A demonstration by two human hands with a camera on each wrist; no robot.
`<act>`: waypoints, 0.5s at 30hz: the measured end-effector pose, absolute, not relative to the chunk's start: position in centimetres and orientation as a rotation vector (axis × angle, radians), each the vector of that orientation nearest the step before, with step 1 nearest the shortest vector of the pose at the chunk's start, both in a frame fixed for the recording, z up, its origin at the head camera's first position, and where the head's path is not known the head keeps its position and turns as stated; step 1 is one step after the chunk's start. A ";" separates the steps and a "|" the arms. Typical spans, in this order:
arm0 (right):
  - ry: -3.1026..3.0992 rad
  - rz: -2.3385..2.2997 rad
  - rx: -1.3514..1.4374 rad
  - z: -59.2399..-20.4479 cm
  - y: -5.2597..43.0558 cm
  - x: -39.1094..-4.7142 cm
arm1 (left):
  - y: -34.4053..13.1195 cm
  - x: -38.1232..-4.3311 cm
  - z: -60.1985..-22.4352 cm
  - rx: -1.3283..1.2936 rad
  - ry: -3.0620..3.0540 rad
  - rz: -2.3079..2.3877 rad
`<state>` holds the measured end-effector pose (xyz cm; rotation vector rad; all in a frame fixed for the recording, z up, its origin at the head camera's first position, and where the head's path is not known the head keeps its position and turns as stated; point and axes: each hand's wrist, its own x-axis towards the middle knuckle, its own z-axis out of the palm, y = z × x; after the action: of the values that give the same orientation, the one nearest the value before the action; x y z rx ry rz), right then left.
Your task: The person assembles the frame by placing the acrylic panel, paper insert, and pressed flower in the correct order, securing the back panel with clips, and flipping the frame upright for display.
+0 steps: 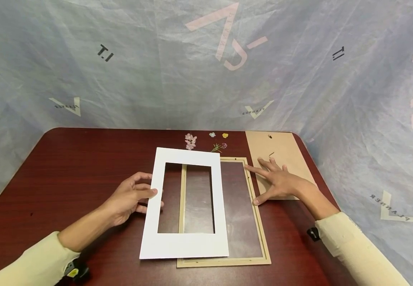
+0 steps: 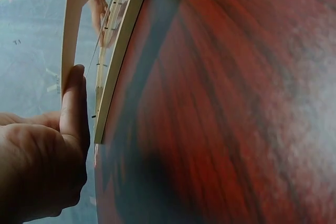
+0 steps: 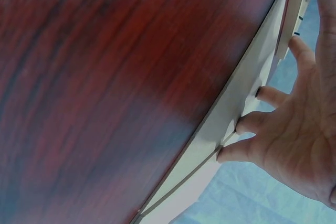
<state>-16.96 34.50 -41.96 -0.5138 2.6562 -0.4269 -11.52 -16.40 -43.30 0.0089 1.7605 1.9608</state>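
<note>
A white picture mat (image 1: 185, 246) with a rectangular window is held by its left edge in my left hand (image 1: 131, 198), thumb on top and fingers beneath. It overlaps the left part of a light wooden picture frame (image 1: 224, 261), which lies on the table with a clear pane inside. In the left wrist view a gap shows between the mat (image 2: 72, 30) and the frame (image 2: 118, 61). My right hand (image 1: 281, 183) is spread, its thumb and index finger at the frame's right bar. Its other fingers reach over a tan backing board (image 1: 285, 145).
Behind the frame lie pink pressed flowers (image 1: 190, 141), a small blue flower (image 1: 212, 135), a yellow flower (image 1: 225, 135) and a purple sprig (image 1: 219, 147). The dark red table (image 1: 66, 167) ends at a grey fabric backdrop (image 1: 138, 79).
</note>
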 end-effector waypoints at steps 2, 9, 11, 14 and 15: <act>2.656 -0.428 -0.514 -42.0 34.5 -17.0 | -16.0 -11.5 -43.4 0.007 1.758 1.964; 2.663 -0.417 -0.506 -41.9 34.6 -17.0 | -14.1 -11.4 -43.5 -0.013 1.773 1.955; 2.665 -0.412 -0.506 -42.0 34.6 -17.0 | -13.6 -11.3 -43.5 -0.030 1.795 1.940; 2.667 -0.409 -0.509 -42.0 34.6 -17.0 | -13.1 -11.2 -43.6 -0.061 1.831 1.918; 2.667 -0.409 -0.510 -42.1 34.6 -17.0 | -13.0 -11.1 -43.6 -0.062 1.845 1.908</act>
<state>-17.02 34.60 -42.06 -0.5096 2.6672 -0.4094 -11.13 -12.97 -43.58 -0.0620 1.8446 1.9077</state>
